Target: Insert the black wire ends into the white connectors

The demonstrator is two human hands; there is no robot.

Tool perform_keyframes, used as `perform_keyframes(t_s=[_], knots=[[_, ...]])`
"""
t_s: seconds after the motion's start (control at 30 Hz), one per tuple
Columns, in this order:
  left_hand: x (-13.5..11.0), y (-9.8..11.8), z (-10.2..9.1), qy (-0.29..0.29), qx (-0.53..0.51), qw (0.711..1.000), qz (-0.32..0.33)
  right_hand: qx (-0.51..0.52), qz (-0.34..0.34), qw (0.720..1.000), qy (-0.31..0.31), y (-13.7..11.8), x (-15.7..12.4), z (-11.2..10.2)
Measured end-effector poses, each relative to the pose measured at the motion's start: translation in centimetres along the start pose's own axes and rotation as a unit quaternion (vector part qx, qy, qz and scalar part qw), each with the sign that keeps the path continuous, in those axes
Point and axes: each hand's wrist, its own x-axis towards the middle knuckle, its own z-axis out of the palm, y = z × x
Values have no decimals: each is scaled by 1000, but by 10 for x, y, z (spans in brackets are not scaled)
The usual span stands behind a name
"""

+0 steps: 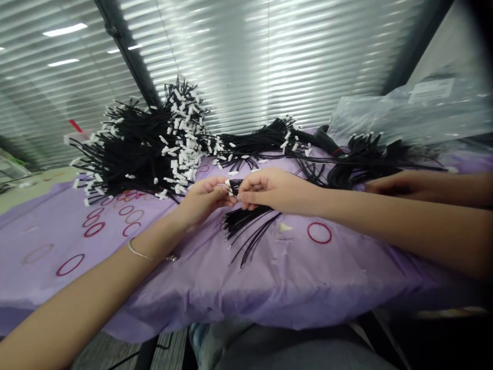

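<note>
My left hand and my right hand meet over a purple sheet, both pinching one small bundle of thin black wires. White connector ends of the bundle show between my fingertips. Its loose tails fan out toward me on the sheet. A thin bracelet sits on my left wrist.
A large heap of black wires with white connectors lies behind my left hand, more bundles behind my right. Red rubber bands lie scattered on the sheet. Another person's hand rests at the right by a wire pile. A plastic bag is far right.
</note>
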Motion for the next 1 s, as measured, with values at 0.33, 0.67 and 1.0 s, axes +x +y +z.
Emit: perform_keyframes(t_s=[0.33,0.67,1.0], knots=[[-2,2,3,-33,-17,999,9,-156,33,980,122,1,3,-6],[-4,2,4,-37,-8,999,21,-188,7,970,154,1,2,-8],[-5,4,4,-46,-4,999,22,-175,26,975,134,2,3,-10]])
